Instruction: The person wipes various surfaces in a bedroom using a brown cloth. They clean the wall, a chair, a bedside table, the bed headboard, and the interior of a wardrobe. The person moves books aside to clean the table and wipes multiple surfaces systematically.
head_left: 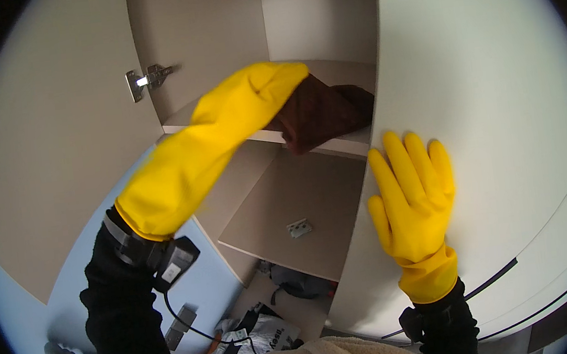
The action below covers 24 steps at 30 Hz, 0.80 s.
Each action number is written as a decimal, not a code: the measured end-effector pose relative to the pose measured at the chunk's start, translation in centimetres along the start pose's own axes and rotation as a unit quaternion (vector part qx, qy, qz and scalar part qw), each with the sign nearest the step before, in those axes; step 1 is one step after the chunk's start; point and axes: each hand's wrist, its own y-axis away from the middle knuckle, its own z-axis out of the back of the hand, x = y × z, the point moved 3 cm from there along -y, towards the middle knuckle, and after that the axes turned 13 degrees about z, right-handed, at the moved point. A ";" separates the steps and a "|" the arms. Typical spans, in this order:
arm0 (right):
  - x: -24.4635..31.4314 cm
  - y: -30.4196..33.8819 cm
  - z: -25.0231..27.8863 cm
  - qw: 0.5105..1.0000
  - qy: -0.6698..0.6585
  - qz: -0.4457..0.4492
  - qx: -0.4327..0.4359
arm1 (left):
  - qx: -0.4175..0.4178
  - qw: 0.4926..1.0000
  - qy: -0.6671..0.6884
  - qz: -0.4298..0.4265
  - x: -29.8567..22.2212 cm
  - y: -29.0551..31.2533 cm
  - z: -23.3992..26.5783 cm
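A yellow rubber glove covers each of my hands. My left hand (247, 98) reaches into the cabinet and is closed on a dark brown cloth (325, 112); its fingertips are hidden. The cloth lies bunched on the upper shelf (346, 145) and hangs a little over its front edge. To the right, my right hand (413, 198) rests against a white door panel (481, 87), its fingers stretched out and nothing held.
An open door (70, 116) with a metal hinge (143, 81) stands at left. A small pale item (298, 228) lies on the lower shelf (273, 212). Below are a dark bag (301, 282) and a white-and-black bag (262, 335). A black strip (491, 279) runs along the right panel.
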 end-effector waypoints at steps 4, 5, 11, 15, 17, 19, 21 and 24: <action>-0.1 0.0 -0.1 0.999 -0.003 -0.006 0.031 | 0.157 0.975 -0.113 0.107 -0.6 -2.5 1.4; -0.1 0.0 0.0 1.000 -0.011 -0.010 0.025 | 0.168 0.964 -0.179 0.098 -1.3 -2.9 1.6; -0.2 0.0 0.0 0.999 -0.029 -0.015 0.016 | 0.127 0.964 -0.191 -0.137 -6.0 -2.6 -0.4; -0.1 -0.1 0.0 0.999 -0.026 -0.019 0.008 | 0.157 0.982 0.006 -0.103 -5.2 -3.2 -2.3; -0.1 0.0 0.0 0.999 -0.027 -0.019 0.021 | 0.118 0.986 0.022 -0.114 -2.6 -4.5 -3.3; -0.2 0.0 0.0 0.999 -0.026 -0.017 0.029 | 0.098 0.994 0.006 -0.051 2.1 -6.2 -4.3; -0.1 0.0 0.0 0.999 -0.025 -0.012 0.019 | 0.141 0.987 0.002 0.076 7.6 -7.7 -4.3; -0.1 -0.1 -0.1 1.000 -0.024 -0.012 0.010 | 0.102 0.983 -0.089 0.127 11.3 -8.8 -4.5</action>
